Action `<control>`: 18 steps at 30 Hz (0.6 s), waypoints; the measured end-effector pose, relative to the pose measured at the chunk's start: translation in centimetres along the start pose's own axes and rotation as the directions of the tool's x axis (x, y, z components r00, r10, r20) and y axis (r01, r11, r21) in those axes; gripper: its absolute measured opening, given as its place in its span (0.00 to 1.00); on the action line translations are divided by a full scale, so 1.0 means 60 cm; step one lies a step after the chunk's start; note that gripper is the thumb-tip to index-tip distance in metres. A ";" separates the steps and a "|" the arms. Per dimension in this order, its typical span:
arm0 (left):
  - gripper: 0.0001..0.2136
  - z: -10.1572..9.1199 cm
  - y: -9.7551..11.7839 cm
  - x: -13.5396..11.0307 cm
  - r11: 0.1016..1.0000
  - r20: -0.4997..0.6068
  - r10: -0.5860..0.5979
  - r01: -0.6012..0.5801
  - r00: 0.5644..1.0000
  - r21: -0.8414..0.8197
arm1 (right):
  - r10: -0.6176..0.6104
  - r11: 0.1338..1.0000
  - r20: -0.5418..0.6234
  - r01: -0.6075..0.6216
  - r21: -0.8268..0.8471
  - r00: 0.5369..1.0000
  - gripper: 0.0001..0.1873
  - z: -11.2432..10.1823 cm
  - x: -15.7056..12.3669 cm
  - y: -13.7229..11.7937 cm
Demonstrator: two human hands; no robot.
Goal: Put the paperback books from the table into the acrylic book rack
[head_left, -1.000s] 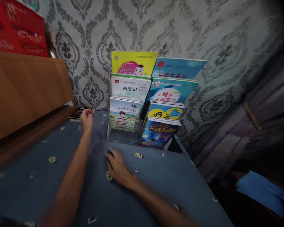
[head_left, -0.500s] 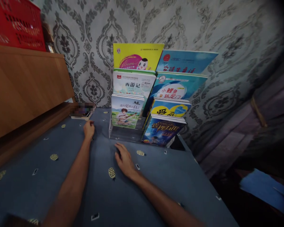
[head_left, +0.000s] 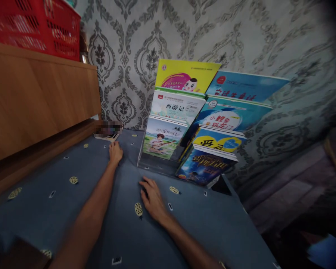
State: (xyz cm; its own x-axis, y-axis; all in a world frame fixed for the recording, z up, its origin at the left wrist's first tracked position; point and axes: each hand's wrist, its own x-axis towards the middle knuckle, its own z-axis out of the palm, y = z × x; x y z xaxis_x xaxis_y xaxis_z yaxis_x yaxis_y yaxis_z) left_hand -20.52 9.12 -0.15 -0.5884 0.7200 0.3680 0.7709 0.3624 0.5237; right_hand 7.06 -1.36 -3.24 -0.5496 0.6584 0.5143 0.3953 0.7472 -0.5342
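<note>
My left hand rests on the blue patterned cloth, fingers curled loosely, holding nothing I can see. It lies just short of a small stack of flat items by the wall. My right hand lies palm down on the cloth with fingers spread, in front of a clear tiered book stand. The stand holds several children's books in two columns, such as a guitar-cover book and a dark blue starry book.
A wooden cabinet runs along the left, with a red plastic crate on top. Patterned grey wallpaper backs the stand. The cloth-covered surface drops off at the right edge into a dark area.
My left hand has drawn back from the flat stack by the wall and come down onto the cloth. The right hand stays flat. The view has shifted, so everything sits further right.
</note>
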 end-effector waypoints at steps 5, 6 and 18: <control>0.25 -0.001 0.000 0.022 0.998 -0.016 0.043 -0.042 0.999 0.052 | -0.004 0.999 0.036 0.006 -0.053 0.999 0.19 -0.007 0.004 -0.010; 0.25 -0.001 0.000 0.028 0.997 -0.013 0.058 -0.057 0.998 0.060 | -0.005 0.998 0.044 0.007 -0.060 0.999 0.19 -0.008 0.004 -0.011; 0.31 0.002 -0.039 0.098 0.954 0.050 0.063 -0.075 0.997 0.289 | -0.050 0.998 -0.030 0.049 -0.026 0.998 0.17 0.000 -0.005 0.003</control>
State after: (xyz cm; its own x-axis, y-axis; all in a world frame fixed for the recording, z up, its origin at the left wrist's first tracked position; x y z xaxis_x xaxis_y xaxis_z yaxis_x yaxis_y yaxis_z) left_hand -25.74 12.57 0.70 -0.5257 0.7701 0.3614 0.8503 0.4629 0.2503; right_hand 7.29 -1.39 -3.50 -0.5464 0.6225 0.5603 0.3867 0.7809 -0.4905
